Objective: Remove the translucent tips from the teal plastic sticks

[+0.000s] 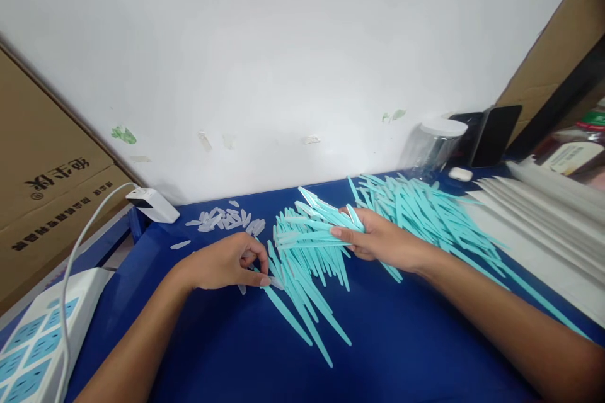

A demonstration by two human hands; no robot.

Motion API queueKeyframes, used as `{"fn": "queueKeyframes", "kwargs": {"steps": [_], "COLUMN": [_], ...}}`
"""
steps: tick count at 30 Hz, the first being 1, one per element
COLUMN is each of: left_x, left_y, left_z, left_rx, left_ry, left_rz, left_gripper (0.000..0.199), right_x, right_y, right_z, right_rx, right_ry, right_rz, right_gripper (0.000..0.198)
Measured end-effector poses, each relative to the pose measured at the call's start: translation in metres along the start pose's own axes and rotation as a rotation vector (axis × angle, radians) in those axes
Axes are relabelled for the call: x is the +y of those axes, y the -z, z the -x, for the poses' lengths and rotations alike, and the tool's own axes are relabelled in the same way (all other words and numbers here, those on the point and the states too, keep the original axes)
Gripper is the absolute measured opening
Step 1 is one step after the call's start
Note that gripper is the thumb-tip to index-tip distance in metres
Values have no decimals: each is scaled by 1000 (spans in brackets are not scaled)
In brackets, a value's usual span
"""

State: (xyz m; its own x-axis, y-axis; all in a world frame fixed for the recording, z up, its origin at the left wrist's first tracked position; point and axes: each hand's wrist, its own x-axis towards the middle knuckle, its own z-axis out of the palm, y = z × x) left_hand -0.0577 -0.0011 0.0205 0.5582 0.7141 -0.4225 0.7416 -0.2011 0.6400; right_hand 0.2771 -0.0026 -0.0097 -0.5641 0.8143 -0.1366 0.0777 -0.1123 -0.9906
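Observation:
My left hand point(236, 261) is closed, thumb and forefinger pinching a small clear plastic cap point(276, 283) at the end of a slim turquoise stick. The stick looks like an eyebrow razor. In my right hand point(373, 236) is a fanned bunch of turquoise razors point(321, 227), the fingers wrapped round it. Beneath and in front of that bunch, a loose pile of turquoise razors point(312, 289) lies on the blue table point(378, 340). Several loose clear caps point(224, 219) are scattered by the wall, beyond my left hand. Another large heap of razors point(420, 214) spreads behind my right forearm.
A white power strip point(85, 302) and a white charger point(155, 204) with a cable stand at left beside a cardboard box point(51, 189). At the back right are a lidded clear jar point(435, 145) and a dark phone point(496, 135). White stacked sheets point(543, 233) lie at right.

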Motion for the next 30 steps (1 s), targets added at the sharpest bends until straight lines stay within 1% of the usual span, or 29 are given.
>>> {"fn": "queueKeyframes", "kwargs": {"steps": [5, 7, 10, 12, 13, 16, 18, 20, 22, 25, 28, 30], "left_x": [2, 3, 2, 2, 2, 3, 3, 4, 7, 11, 16, 18], "left_y": [1, 4, 9, 11, 11, 6, 0, -6, -11, -15, -18, -21], "left_z": [3, 5, 8, 8, 8, 2, -4, -9, -12, -14, -15, -15], "left_rx": [-26, -4, 69, 163, 230, 474, 610, 685, 705, 693, 693, 717], "left_ry": [-28, -34, -49, -69, -79, -86, -85, -107, -136, -160, -185, -191], "left_rz": [55, 76, 130, 181, 199, 200, 197, 225, 263, 267, 232, 173], "left_gripper": [37, 36, 34, 33, 33, 35, 37, 37, 36, 35, 35, 35], "right_x": [0, 1, 0, -2, -3, -6, -8, -8, -9, -9, -8, -7], "right_y": [0, 0, -1, -2, -3, -6, -8, -9, -9, -9, -9, -9], "right_z": [0, 0, 0, 0, 1, 2, 3, 4, 4, 5, 4, 4], "right_rx": [-3, -4, -6, -2, 0, 1, 6, 16, 22, 18, 10, 13], "right_ry": [-9, -10, -19, -38, -43, -43, -32, -16, 8, 44, 74, 87], "right_rz": [2, 0, -7, -2, 4, 45, 90, 143, 196, 272, 321, 340], "right_gripper": [39, 41, 45, 47, 48, 46, 44, 42, 39, 35, 32, 30]}}
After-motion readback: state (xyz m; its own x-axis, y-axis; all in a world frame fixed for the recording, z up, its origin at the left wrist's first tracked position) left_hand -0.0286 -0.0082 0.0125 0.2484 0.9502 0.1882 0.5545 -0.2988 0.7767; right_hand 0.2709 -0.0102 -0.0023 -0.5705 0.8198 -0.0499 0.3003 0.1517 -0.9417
